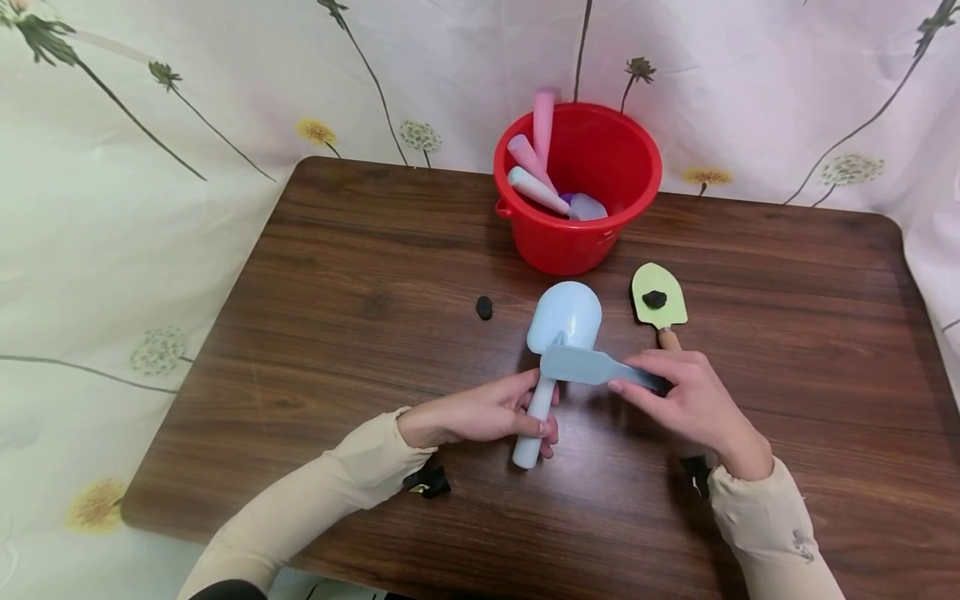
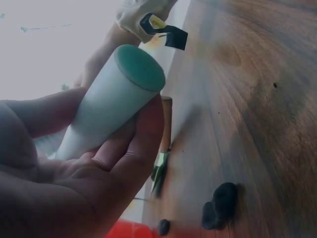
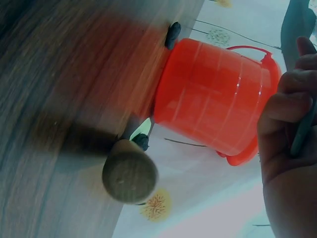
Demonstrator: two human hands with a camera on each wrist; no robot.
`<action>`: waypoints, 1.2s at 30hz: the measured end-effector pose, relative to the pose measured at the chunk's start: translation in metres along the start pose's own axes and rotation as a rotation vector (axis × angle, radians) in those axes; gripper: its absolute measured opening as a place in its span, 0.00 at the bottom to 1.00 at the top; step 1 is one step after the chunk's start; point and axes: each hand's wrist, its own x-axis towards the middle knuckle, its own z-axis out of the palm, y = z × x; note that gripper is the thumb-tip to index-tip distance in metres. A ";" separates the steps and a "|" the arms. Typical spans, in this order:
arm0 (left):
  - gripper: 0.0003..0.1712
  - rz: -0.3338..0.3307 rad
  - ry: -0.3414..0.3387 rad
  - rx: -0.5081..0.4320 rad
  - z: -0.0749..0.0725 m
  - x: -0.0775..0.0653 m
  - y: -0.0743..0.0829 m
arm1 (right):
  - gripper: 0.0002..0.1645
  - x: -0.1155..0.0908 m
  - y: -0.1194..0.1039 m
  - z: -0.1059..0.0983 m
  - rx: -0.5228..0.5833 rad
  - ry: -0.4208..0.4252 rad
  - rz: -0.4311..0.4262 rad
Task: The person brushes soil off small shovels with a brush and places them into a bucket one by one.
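Note:
My left hand (image 1: pixel 487 410) grips the pale handle of a light blue toy shovel (image 1: pixel 566 315), its broad blade pointing to the bucket. In the left wrist view, fingers curl round that handle (image 2: pixel 106 106), which ends in a green cap. My right hand (image 1: pixel 686 400) pinches a grey-blue spatula (image 1: pixel 581 365) by its darker end. The spatula's flat head crosses over the shovel's neck; whether they touch I cannot tell. Beyond the right hand lies a green toy shovel (image 1: pixel 660 287) with a brown handle, a dark lump (image 1: pixel 655 299) on its blade.
A red bucket (image 1: pixel 558 246) stands at the table's back, with pink and pale handles (image 1: pixel 536 190) poking out. A small black lump (image 1: pixel 484 307) lies left of the blue shovel. Several dark lumps (image 2: pixel 223 203) show on the brown table (image 1: pixel 322 333) in the left wrist view.

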 end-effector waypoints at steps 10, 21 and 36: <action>0.14 -0.012 -0.012 0.107 0.001 -0.003 0.002 | 0.16 0.003 0.011 -0.007 -0.064 0.127 0.117; 0.19 -0.055 -0.019 0.136 0.003 0.002 0.000 | 0.08 0.020 -0.013 -0.014 -0.201 0.127 0.318; 0.21 -0.064 0.069 0.399 0.004 0.003 0.002 | 0.08 0.027 -0.039 -0.016 -0.337 -0.127 0.119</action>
